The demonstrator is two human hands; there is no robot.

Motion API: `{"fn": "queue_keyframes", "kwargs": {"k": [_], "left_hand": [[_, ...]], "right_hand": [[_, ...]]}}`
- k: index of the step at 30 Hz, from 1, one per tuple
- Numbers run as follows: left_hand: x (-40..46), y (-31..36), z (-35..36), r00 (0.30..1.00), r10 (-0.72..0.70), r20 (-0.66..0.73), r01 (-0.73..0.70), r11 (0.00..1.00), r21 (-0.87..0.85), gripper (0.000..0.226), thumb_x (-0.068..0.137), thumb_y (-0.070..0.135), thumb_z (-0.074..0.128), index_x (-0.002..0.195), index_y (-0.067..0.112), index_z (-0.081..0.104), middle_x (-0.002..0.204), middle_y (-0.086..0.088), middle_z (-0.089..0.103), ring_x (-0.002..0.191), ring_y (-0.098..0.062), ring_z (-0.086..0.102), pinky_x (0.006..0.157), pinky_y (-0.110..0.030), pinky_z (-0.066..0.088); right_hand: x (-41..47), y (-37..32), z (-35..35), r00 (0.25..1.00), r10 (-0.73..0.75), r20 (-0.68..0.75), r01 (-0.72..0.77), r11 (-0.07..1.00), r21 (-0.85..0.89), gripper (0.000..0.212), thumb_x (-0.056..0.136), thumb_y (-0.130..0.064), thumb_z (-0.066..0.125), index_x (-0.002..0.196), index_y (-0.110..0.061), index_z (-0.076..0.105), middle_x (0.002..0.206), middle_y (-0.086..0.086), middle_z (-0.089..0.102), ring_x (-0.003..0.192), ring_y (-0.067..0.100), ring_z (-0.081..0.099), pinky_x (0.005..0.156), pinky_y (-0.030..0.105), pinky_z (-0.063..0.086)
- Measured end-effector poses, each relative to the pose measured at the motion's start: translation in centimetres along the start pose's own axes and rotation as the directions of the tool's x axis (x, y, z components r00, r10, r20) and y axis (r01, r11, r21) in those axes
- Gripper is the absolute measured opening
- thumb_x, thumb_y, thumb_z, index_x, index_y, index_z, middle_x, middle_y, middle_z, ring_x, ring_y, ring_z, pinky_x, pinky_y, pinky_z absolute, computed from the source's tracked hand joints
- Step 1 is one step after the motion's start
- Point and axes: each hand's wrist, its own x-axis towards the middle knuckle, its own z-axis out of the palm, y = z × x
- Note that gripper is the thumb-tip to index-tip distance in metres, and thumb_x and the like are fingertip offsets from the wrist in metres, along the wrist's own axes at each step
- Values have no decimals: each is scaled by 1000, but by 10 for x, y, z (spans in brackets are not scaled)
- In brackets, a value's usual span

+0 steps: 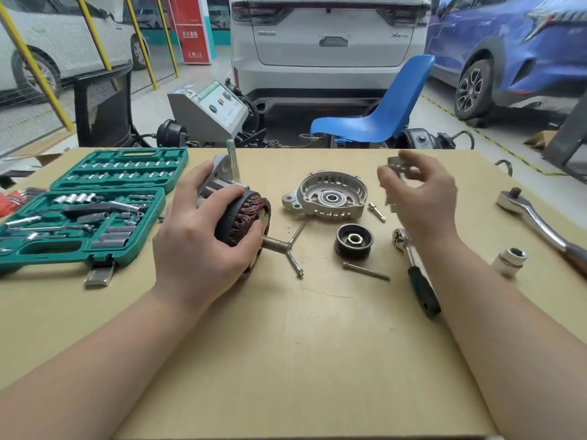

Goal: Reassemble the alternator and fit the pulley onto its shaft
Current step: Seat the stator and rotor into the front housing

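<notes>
From the head camera, the left hand wraps curled fingers round the alternator body, a ribbed dark ring with reddish copper windings and a cast grey bracket behind; its threaded steel shaft pokes out toward the pulley. The pulley, a black grooved wheel with a bright hex nut at its centre, lies flat on the pale wooden desk, just right of the shaft. Beyond the pulley sits the cast aluminium end housing, slotted round its wall, with a bearing in the middle. Right of the pulley, the right hand is blurred; its fingers look loosely curled near a small grey piece too smeared to identify. Far left of the pulley, a green socket case lies open, partly cut off. No writing on the desk is legible.
</notes>
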Motion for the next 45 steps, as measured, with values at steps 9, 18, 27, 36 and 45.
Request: {"fn": "queue_keyframes", "kwargs": {"k": [9,18,27,36,45], "left_hand": [[-5,-12,-2,998,18,-52,-23,995,-97,45,106,43,46,131,20,77,160,-1,52,140,-11,53,103,-25,44],[-4,-10,-3,998,12,-67,-18,995,-96,38,105,30,52,129,16,77,158,-5,54,140,-4,49,110,-5,32],[-3,-11,-5,999,0,-52,-6,992,-123,34,105,28,56,129,17,77,157,-4,53,141,4,42,110,-4,30],[0,-10,-5,999,-34,-20,30,986,-162,34,106,32,59,133,20,75,157,-3,51,143,-6,47,111,-6,31],[-7,-13,-11,981,89,173,-98,994,44,88,74,80,71,143,25,63,164,-6,37,147,-32,42,117,-48,42]], "right_hand": [[-99,-53,56,896,18,444,-219,887,407,57,76,-59,82,121,-27,71,115,-2,76,110,21,73,96,52,58],[-107,-48,57,852,59,521,-265,906,331,46,76,-65,78,111,-36,69,106,-8,75,105,19,72,93,55,59],[-111,-57,53,812,30,583,-204,950,236,49,72,-71,75,104,-33,68,98,-18,71,85,12,72,70,36,62],[-110,-60,52,861,40,508,-176,959,222,50,69,-72,77,96,-32,66,97,-14,72,74,16,77,59,22,54],[-108,-55,67,860,19,510,-141,969,202,47,74,-67,80,98,-30,64,97,-15,74,79,2,74,62,14,47]]}}
